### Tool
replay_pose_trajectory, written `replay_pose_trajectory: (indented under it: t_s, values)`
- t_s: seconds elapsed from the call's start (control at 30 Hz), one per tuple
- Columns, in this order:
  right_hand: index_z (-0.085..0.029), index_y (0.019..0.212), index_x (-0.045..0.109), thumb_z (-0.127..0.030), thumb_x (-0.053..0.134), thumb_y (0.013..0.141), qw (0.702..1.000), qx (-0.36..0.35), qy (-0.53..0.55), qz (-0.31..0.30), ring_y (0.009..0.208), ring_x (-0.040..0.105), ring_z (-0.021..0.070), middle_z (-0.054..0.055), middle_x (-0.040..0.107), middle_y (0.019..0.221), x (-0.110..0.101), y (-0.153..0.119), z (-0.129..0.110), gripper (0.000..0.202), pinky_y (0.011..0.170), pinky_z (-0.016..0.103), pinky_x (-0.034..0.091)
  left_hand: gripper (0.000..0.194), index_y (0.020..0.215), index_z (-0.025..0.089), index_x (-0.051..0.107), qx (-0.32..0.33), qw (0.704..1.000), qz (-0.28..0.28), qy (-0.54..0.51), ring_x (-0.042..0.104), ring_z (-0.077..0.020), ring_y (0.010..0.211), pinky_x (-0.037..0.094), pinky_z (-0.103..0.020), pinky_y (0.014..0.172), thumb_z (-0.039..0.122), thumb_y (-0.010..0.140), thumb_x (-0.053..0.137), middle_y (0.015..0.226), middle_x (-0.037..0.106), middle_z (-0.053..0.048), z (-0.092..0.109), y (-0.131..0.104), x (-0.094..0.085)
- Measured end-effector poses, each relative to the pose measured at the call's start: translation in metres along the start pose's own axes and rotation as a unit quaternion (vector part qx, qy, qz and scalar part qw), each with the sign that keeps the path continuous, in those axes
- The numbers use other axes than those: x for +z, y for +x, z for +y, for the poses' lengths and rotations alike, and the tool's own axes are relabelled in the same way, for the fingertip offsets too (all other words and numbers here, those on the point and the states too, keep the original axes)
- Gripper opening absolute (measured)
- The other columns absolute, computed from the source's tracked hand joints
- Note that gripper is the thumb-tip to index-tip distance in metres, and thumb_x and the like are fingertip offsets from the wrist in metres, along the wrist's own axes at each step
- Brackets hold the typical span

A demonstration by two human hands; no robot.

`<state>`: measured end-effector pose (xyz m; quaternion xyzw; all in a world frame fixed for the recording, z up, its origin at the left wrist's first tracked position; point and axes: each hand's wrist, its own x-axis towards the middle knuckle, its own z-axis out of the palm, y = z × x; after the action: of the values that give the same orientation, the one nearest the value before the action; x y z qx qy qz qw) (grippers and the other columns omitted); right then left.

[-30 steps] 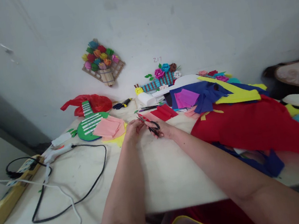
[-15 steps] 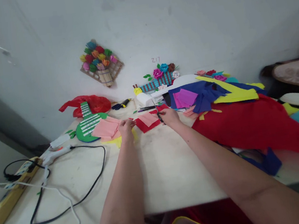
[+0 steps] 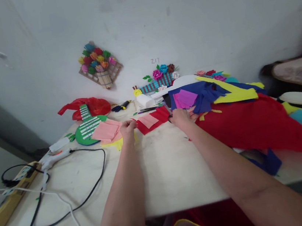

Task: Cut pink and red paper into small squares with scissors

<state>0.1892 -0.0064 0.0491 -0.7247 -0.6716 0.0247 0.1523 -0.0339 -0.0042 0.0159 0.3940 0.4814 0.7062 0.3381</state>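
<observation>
The fingers of my left hand (image 3: 127, 130) pinch the left end of a red crepe paper piece (image 3: 153, 127). A small pink paper rectangle (image 3: 148, 120) lies on top of that red piece. My right hand (image 3: 181, 118) is closed around scissors (image 3: 169, 117) at the red paper's right end; most of the handles are hidden by the fingers. Folded pink crepe paper (image 3: 106, 130) rests left of my left hand, partly over a green guitar-shaped piece (image 3: 87, 125) with white strips. Yellow paper (image 3: 118, 144) sticks out beneath the pink stack.
A glue gun (image 3: 56, 158), its looping black cord (image 3: 104, 163) and a yellow power strip (image 3: 12, 199) occupy the left side. Large red paper (image 3: 247, 126) and blue paper (image 3: 207, 96) pile up at right. Yellow-black pliers (image 3: 122, 106) and pens (image 3: 147, 110) lie behind.
My right hand with the scissors has moved right along the red paper, uncovering more of its right end. The left hand keeps its pinch. The view has shifted slightly.
</observation>
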Motion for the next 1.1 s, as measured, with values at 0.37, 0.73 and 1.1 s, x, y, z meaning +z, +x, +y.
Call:
replay_pose_trajectory:
  t_s: [0.37,0.73,1.1]
  values:
    - [-0.009,0.101,0.071,-0.018,0.057,0.079,0.998,-0.049,-0.008,0.049,0.102,0.063,0.0310,0.021,0.067,0.104,0.007,0.000,-0.003,0.028,0.084,0.039,0.049,0.020,0.062,0.015,0.061,0.014,0.998,-0.064,0.023,0.055,-0.0122,0.055,0.046,-0.026,0.059,0.030,0.052,0.069,0.057,0.058,0.000,-0.001,0.001,0.003]
    - [-0.018,0.106,0.072,-0.007,0.064,0.076,0.888,-0.311,0.337,0.031,0.081,0.067,0.0159,0.006,0.073,0.094,0.034,-0.009,-0.043,0.033,0.075,0.026,0.050,0.017,0.062,0.015,0.064,-0.014,0.959,-0.277,0.061,0.054,-0.0116,0.058,0.041,-0.024,0.060,0.028,0.054,0.071,0.060,0.062,-0.001,0.005,-0.016,0.013]
    - [-0.018,0.085,0.073,-0.029,0.058,0.087,0.940,-0.191,0.273,0.068,0.081,0.065,0.0154,0.003,0.073,0.084,0.029,-0.002,-0.030,0.019,0.070,0.022,0.045,0.031,0.075,0.013,0.071,-0.062,0.955,-0.287,0.037,0.061,-0.0177,0.068,0.047,-0.029,0.065,0.040,0.059,0.070,0.075,0.068,-0.010,0.005,-0.016,0.013]
